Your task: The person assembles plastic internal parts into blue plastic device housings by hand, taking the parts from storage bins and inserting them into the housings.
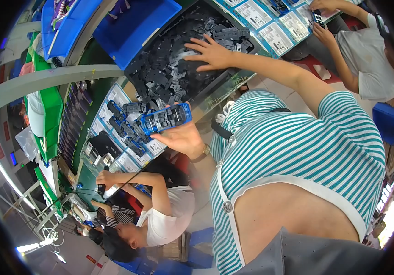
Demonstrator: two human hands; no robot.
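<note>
My left hand holds a blue toy car body with black and grey interior parts; the palm is beneath it and the thumb lies along its edge. My right hand is open with fingers spread over a large black bin, its fingertips at the heap of black and grey plastic parts inside. Whether those fingertips touch any part, I cannot tell. Beside my left hand, several dark toy car assemblies with blue edges lie clustered on the table.
A blue bin adjoins the black bin. Printed sheets cover the tabletop. At the left, a person in white grips a black hand tool; at the right, another person handles a small toy car. A grey curved bar crosses the left side.
</note>
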